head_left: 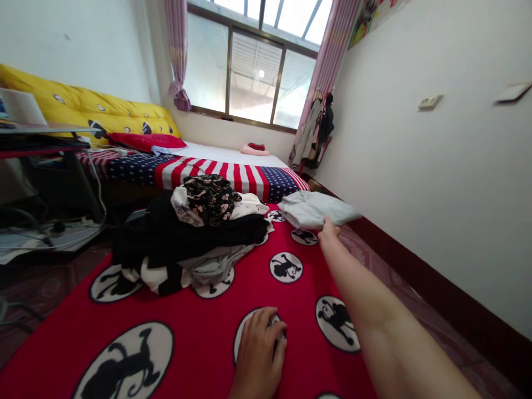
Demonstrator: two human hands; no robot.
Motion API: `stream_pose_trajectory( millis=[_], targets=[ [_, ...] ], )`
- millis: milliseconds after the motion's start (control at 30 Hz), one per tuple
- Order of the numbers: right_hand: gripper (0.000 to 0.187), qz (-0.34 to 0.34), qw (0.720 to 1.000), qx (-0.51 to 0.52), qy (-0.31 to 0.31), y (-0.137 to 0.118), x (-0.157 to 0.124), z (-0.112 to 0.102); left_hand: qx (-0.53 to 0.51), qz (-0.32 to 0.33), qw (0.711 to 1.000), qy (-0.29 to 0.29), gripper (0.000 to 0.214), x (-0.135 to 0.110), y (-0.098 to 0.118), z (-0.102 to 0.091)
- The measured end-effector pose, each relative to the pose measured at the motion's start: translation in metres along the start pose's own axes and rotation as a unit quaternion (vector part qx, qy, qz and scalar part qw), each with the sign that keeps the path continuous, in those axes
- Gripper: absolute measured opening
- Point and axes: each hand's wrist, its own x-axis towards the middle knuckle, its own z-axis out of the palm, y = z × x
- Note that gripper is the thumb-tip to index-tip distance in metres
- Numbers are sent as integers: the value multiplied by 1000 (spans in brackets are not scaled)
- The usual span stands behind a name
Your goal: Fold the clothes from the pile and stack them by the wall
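Note:
My right hand [330,231] reaches forward with the arm stretched out, its fingers closed on the near edge of a folded pale grey garment [316,209] held above the far right corner of a red blanket [199,332] printed with black monkey circles. My left hand [260,349] rests palm down on the blanket close to me, fingers lying flat and holding nothing. A heap of unfolded clothes [195,238], black, white and floral, lies on the blanket to the left of the grey garment.
A bed [233,169] with a stars-and-stripes cover, a red pillow [145,141] and a yellow cushion stands beyond the blanket under a window. A dark desk [45,144] with cables sits at the left. Clothes hang in the far right corner [313,133]. A white wall runs along the right.

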Motion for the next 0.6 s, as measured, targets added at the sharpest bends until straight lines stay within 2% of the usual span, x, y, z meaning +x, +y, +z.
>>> stream_pose_trajectory(
  millis=[100,200,300,400,500,600],
  targets=[
    [16,53,997,-31,-45,55,-37,-40,-2,1,1000,5,31,0,-1,1],
    [21,52,990,-55,-117,79,-72,-81,-6,4,1000,10,29,2,-1,1],
    [24,5,977,-89,-193,81,-107,-114,-12,6,1000,9,26,4,0,-2],
    [18,-56,951,-140,-269,77,-140,-137,-17,14,1000,9,23,5,1,-5],
    [14,-118,921,-195,-317,74,-163,-148,-28,27,999,18,22,5,1,-9],
    [13,-183,893,-244,-332,71,-174,-152,-66,36,997,35,21,4,-1,-13]
  ],
)
